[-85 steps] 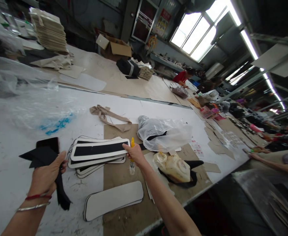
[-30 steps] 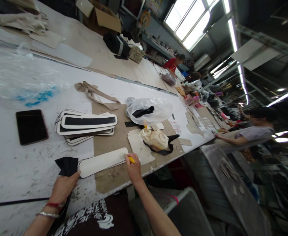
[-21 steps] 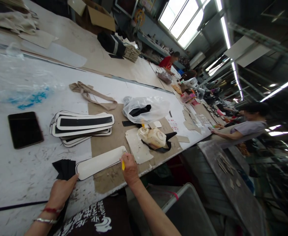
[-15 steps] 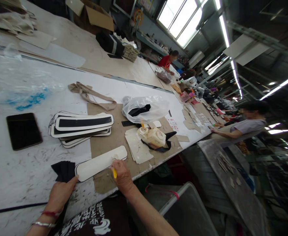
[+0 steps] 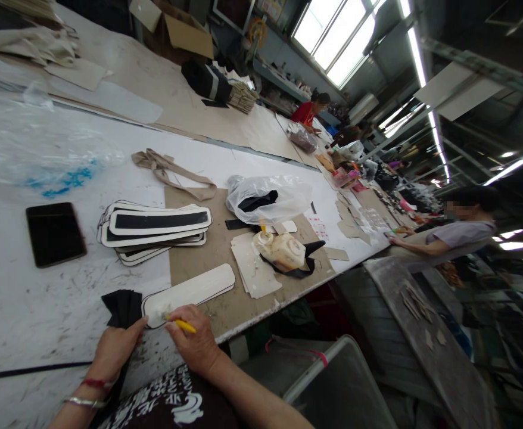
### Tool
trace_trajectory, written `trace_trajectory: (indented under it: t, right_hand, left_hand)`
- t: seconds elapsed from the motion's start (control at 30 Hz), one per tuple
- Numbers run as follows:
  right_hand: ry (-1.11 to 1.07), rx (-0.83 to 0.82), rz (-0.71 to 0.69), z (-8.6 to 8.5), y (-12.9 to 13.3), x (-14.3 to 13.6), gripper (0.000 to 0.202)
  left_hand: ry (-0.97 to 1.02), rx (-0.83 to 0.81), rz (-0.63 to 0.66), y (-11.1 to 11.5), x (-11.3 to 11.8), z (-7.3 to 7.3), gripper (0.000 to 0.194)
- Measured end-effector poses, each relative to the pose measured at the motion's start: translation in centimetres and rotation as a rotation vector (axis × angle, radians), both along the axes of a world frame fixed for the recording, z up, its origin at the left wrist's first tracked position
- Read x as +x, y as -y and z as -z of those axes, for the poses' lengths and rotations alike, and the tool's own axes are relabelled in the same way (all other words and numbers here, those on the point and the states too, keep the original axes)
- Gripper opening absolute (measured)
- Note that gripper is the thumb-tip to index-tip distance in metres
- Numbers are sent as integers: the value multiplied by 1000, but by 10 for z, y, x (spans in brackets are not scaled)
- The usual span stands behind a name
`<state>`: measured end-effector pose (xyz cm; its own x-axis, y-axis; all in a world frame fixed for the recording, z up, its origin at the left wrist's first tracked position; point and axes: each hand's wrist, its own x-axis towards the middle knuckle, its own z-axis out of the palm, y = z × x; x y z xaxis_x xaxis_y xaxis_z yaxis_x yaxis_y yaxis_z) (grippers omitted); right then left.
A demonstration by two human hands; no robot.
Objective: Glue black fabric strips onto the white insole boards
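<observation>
Right hand (image 5: 194,336): fingers closed around the handle of a yellow brush (image 5: 184,326), its tip down on the white panel near the panel's left end.
Left hand (image 5: 117,347): closed on a bunch of black strips (image 5: 123,307) that fans out past the fingers, with a fingertip at the white panel's left end.
White panel (image 5: 194,292): flat and slantwise between the hands, left end over the pale desk (image 5: 2,322), the rest over a brown sheet (image 5: 190,262); the edge of at least 1 more panel shows beneath.
Panel stack (image 5: 158,223): beyond the white panel, loosely fanned, the top 1 white-rimmed with a dark centre.
Phone (image 5: 56,234): face up, dark-screened, left of the panel stack.
Stained container (image 5: 286,251): on the brown sheet, beside some cream sheets (image 5: 252,268).
Clear bag (image 5: 270,199): just beyond the stained container, black material inside.
Tan strap (image 5: 174,173): looped, beyond the panel stack.
Co-workers: 1 in grey (image 5: 458,232) at right, 1 in red (image 5: 305,113) farther off.
</observation>
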<state>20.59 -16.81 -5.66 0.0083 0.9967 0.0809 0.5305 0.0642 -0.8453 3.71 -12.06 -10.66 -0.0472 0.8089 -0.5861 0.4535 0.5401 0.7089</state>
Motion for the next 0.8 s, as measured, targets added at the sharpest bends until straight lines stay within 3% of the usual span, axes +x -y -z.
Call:
trace_trajectory:
  t: [0.13, 0.23, 0.37, 0.5, 0.63, 0.73, 0.8]
  right_hand:
    - [-417, -277, 208, -5, -9, 9, 23]
    - [-442, -277, 301, -16, -21, 29, 32]
    - [-191, -136, 188, -40, -36, 41, 36]
    - [-140, -208, -1, -48, -47, 21, 31]
    - [-295, -358, -125, -42, -52, -13, 23]
    - [-521, -532, -183, -42, -51, -28, 21]
    - [-557, -545, -146, -44, -49, -29, 20]
  left_hand:
    - [19, -40, 43, 0, -1, -12, 15]
    - [39, -28, -24, 4, -4, -23, 16]
    - [68, 0, -186, 12, -12, -39, 34]
    - [377, 1, -260, 18, -10, -68, 36]
    - [551, 3, -168, 20, 2, -96, 31]
    - [626, -22, -186, 21, 11, -104, 35]
    - [630, -33, -223, 21, 14, -104, 40]
